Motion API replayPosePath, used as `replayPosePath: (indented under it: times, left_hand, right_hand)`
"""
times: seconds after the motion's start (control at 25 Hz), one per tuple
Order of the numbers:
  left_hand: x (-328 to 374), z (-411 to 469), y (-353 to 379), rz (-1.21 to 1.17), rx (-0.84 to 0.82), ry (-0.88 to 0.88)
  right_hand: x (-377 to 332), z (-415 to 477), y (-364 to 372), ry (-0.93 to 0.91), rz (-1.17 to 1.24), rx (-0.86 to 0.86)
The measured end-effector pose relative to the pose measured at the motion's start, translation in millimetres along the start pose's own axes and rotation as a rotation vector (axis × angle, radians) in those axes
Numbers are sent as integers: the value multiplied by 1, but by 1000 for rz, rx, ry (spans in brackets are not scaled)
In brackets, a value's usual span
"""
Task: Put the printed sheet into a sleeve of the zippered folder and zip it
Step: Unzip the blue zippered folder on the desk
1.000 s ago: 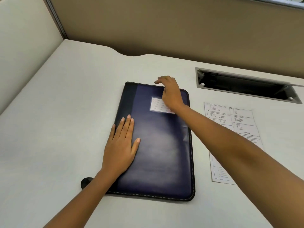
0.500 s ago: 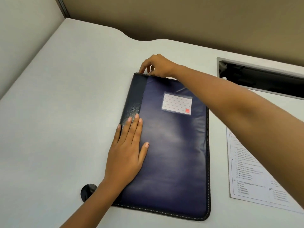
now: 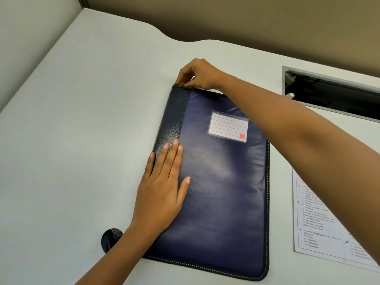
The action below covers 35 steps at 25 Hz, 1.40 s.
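Observation:
A dark blue zippered folder point(image 3: 222, 182) lies closed and flat on the white desk, with a lined label pocket point(image 3: 228, 126) near its top. My left hand point(image 3: 162, 188) presses flat on the folder's left side, fingers together. My right hand point(image 3: 197, 74) reaches across to the folder's far left corner, its fingers pinched at the zipper edge; the zipper pull itself is hidden under them. The printed sheet point(image 3: 320, 227) lies on the desk to the right of the folder, partly covered by my right forearm.
A rectangular cable slot point(image 3: 333, 95) with a metal rim is set in the desk at the back right. A small black round object point(image 3: 110, 239) sits by the folder's near left corner. Beige partition walls stand behind and to the left.
My right hand has moved left along the folder's top edge to the far left corner and pinched there. The view shifted left and closer. My left hand has stayed put.

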<state>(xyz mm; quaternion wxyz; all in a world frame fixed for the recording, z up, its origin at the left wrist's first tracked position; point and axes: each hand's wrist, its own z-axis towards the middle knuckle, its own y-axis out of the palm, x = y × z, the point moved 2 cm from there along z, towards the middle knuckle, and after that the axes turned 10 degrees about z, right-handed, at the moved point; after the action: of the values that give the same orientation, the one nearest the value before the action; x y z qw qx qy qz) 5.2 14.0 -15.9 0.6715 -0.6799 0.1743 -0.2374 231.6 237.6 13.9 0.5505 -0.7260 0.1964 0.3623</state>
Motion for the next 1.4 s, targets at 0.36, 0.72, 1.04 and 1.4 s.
replayPosePath:
  times: [0.36, 0.72, 1.04, 1.4]
  left_hand:
    - [2, 0, 1, 25, 4, -32]
    - [3, 0, 2, 33, 10, -48]
    - [5, 0, 2, 48, 11, -40]
    - [5, -1, 1, 62, 33, -39]
  right_hand:
    - [7, -29, -11, -221, -272, 126]
    - [32, -76, -36, -231, -400, 111]
    - [66, -153, -67, -110, -412, 220]
    - [87, -227, -46, 25, -317, 538]
